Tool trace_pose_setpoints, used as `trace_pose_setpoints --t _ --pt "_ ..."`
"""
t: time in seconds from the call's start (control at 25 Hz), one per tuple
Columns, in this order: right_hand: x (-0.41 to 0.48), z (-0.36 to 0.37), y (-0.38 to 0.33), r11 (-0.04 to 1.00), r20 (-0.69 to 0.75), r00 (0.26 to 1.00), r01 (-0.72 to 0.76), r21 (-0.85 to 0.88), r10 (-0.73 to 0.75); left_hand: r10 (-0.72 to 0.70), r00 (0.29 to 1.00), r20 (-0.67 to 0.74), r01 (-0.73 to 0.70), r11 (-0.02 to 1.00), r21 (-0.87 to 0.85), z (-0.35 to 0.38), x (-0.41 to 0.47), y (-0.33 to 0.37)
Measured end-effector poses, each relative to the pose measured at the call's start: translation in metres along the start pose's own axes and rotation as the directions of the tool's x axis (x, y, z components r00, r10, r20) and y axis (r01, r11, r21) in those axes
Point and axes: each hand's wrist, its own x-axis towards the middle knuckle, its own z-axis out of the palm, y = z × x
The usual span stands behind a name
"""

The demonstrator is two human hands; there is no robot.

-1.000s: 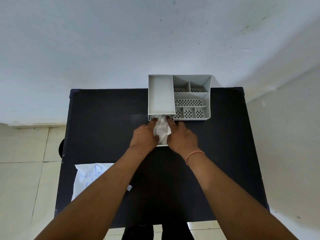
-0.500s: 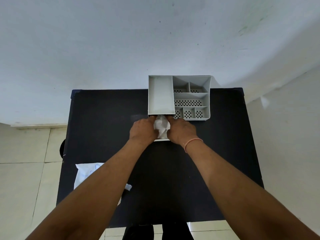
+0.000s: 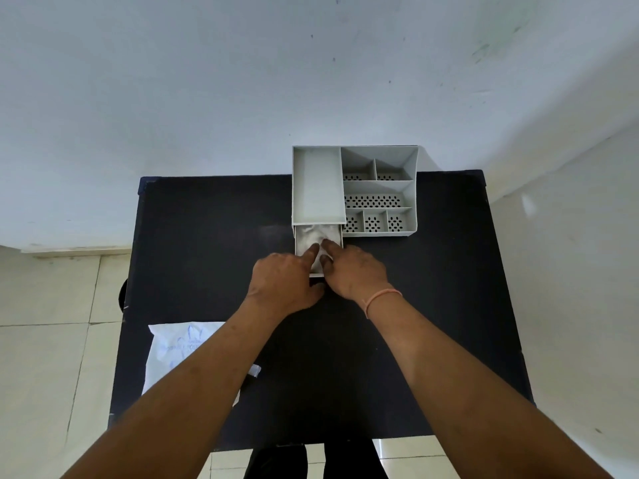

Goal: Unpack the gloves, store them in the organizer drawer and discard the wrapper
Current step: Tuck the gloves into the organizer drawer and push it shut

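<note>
Your left hand (image 3: 281, 283) and right hand (image 3: 352, 271) press loosely spread fingertips onto the white gloves (image 3: 316, 238), gripping nothing; gloves lie inside the pulled-out drawer (image 3: 301, 252) at the organizer's (image 3: 378, 188) six o'clock; tuck edges below its rim before sliding shut; wrapper (image 3: 173, 354) waits at the table's (image 3: 214, 236) eight o'clock.

I count my two hands, left hand (image 3: 281, 284) and right hand (image 3: 356, 274), one organizer (image 3: 354, 190) with seven open compartments and one drawer (image 3: 300, 248), one wrapper (image 3: 173, 354), one wristband (image 3: 382, 296), one table (image 3: 214, 236).
</note>
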Motion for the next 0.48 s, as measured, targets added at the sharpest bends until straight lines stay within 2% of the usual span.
trace_pose_setpoints --t 0.12,0.28,0.48 --pt "-0.003 -0.01 -0.003 0.999 -0.009 1.0 0.018 -0.048 -0.019 -0.008 0.999 0.049 0.007 1.0 0.008 -0.006 0.006 -0.003" --pt "-0.017 -0.012 -0.001 0.994 -0.117 0.992 0.043 -0.099 -0.055 -0.042 0.999 0.009 0.042 0.998 -0.047 -0.007 0.018 -0.005" --pt "-0.013 -0.004 0.001 0.98 -0.073 0.997 -0.012 -0.197 -0.003 -0.041 0.998 -0.055 0.041 0.999 -0.006 -0.015 0.024 -0.002"
